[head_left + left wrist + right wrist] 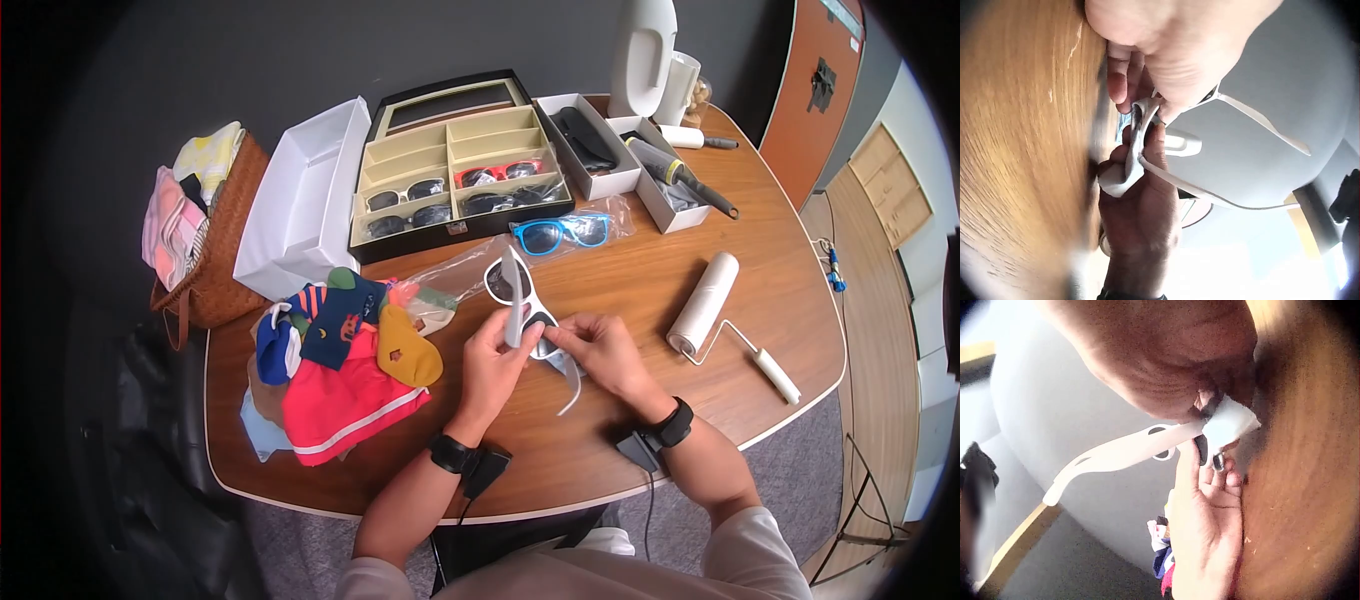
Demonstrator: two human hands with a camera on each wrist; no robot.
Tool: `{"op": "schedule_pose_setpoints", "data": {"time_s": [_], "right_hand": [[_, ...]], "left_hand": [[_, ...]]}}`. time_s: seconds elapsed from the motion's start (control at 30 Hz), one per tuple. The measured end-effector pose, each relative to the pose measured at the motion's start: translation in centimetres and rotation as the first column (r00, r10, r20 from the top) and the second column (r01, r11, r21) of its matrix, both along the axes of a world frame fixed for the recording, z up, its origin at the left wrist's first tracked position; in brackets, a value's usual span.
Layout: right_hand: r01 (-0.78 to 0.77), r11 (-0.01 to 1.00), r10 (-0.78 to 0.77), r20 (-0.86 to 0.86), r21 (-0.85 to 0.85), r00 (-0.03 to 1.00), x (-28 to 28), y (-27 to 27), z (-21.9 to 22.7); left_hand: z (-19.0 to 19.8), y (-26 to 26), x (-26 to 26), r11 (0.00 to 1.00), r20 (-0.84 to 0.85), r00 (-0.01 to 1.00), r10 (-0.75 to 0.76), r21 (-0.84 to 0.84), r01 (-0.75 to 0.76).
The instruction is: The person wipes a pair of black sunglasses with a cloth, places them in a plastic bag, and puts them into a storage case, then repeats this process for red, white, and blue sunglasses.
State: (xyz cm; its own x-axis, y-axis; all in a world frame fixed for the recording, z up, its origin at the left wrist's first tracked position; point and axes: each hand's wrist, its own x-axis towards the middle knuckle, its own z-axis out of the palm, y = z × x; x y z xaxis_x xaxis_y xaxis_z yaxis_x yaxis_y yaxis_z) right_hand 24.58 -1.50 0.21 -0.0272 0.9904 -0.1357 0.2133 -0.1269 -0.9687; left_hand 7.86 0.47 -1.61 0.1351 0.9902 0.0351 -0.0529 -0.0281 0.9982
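A pair of white sunglasses (pixel 515 290) is held over the near middle of the table, temples unfolded. My left hand (pixel 490 365) pinches the frame near one lens, thumb laid on its face. From the other side my right hand (pixel 608 355) grips the same lens end between thumb and fingers, and the two hands' fingertips meet there. In the left wrist view, the frame (pixel 1135 159) stands edge-on between both hands, temples pointing away from the table. The right wrist view shows a temple (pixel 1122 453) reaching out past my right hand; fingers hide part of the lens.
Blue sunglasses (pixel 565 233) in clear plastic lie just beyond, before a compartment case (pixel 408 160) of sunglasses. Socks and red cloth (pixel 350 405) are heaped left, near a white box (pixel 300 215) and wicker basket (pixel 232 235). A lint roller (pixel 705 300) lies right; small boxes stand behind.
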Motion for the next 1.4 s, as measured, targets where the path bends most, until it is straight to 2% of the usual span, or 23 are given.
{"op": "schedule_pose_setpoints", "data": {"time_s": [0.03,0.13,0.23,0.43,0.53,0.57,0.67,0.7,0.83,0.97,1.07,1.23,1.27,1.4], "right_hand": [[0.014,1.000,-0.014,0.019,-0.003,1.000,-0.1,0.0,0.0],[0.058,0.998,-0.058,-0.005,0.001,0.998,-0.2,-0.2,0.0],[0.101,0.993,-0.101,-0.003,0.062,0.995,-0.1,-0.1,0.0],[0.197,0.975,-0.177,-0.172,0.102,0.969,-0.1,0.1,-0.3],[0.238,0.967,-0.180,-0.422,0.088,0.889,0.1,0.4,0.3],[0.246,0.962,-0.170,-0.441,0.122,0.882,-0.1,0.4,0.8],[0.047,0.997,-0.024,-0.315,0.066,0.949,0.3,-0.3,1.6],[0.004,0.992,0.026,-0.230,0.127,0.973,0.2,-0.1,1.1],[0.054,0.992,-0.054,-0.002,0.114,0.999,0.4,0.3,0.0],[0.073,0.991,-0.074,0.005,0.111,0.997,0.6,0.4,-0.5],[0.049,0.992,-0.052,0.023,0.114,0.998,0.5,0.4,-0.6],[0.060,0.986,-0.077,0.101,0.158,0.992,0.4,0.2,-0.4],[0.059,0.985,-0.071,0.068,0.164,0.995,0.3,0.2,-0.5],[0.036,0.981,-0.035,-0.008,0.193,0.999,-0.1,0.1,-1.2]], "left_hand": [[0.0,0.0,0.2,1.000,0.039,0.999,0.029,0.003,-0.030],[-1.4,0.6,-0.3,0.998,-0.003,1.000,0.014,0.062,-0.014],[-1.7,0.7,-0.5,0.999,0.044,0.999,0.013,0.045,-0.015],[-1.4,0.7,-0.5,1.000,0.162,0.986,0.026,0.012,-0.029],[-1.1,0.8,-0.5,0.999,0.170,0.984,0.049,-0.006,-0.048],[-1.0,0.8,-0.5,0.998,0.164,0.985,0.058,-0.011,-0.056],[-1.4,0.8,-0.5,1.000,0.095,0.995,0.025,-0.009,-0.024],[-1.6,0.8,-0.5,1.000,0.098,0.995,0.019,-0.001,-0.019],[-1.7,0.7,-0.6,0.997,0.151,0.987,-0.055,-0.042,0.062],[-0.6,0.3,-0.6,0.978,0.206,0.967,-0.151,-0.112,0.176],[-0.3,0.1,-0.6,0.971,0.058,0.969,-0.238,0.007,0.238],[0.5,0.0,-0.7,0.948,0.022,0.949,-0.313,-0.053,0.314],[0.6,0.1,-0.8,0.946,0.004,0.947,-0.320,-0.059,0.319],[-1.2,0.4,-0.7,0.952,0.115,0.947,-0.301,-0.023,0.305]]}}
